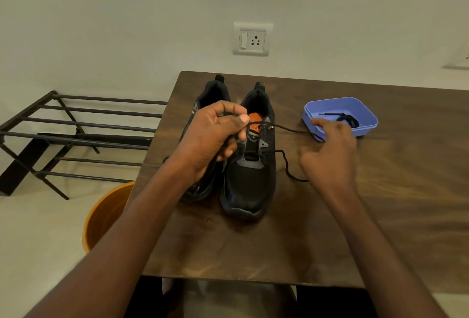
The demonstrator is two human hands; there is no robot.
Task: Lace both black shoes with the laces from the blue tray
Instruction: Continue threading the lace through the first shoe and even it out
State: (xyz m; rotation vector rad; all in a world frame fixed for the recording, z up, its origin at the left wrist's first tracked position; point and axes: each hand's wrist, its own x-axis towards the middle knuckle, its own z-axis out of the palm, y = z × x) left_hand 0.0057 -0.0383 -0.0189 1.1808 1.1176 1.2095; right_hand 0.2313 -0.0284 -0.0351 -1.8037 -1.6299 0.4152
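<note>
Two black shoes stand side by side on the brown table (330,229), and the right shoe (251,178) is the one being laced. The left hand (213,137) is just above that shoe, pinching one end of the black lace (286,163). The right hand (330,150) is to the right of the shoe, and I cannot tell if it holds the lace's other end (it looks blurry). The lace looks soft, light and floppy, so its stiff tip is probably the best place to pinch. The second lace (347,118) lies in the blue tray (365,127), further right of the shoe. The left shoe (210,104) sits just beside it.
</note>
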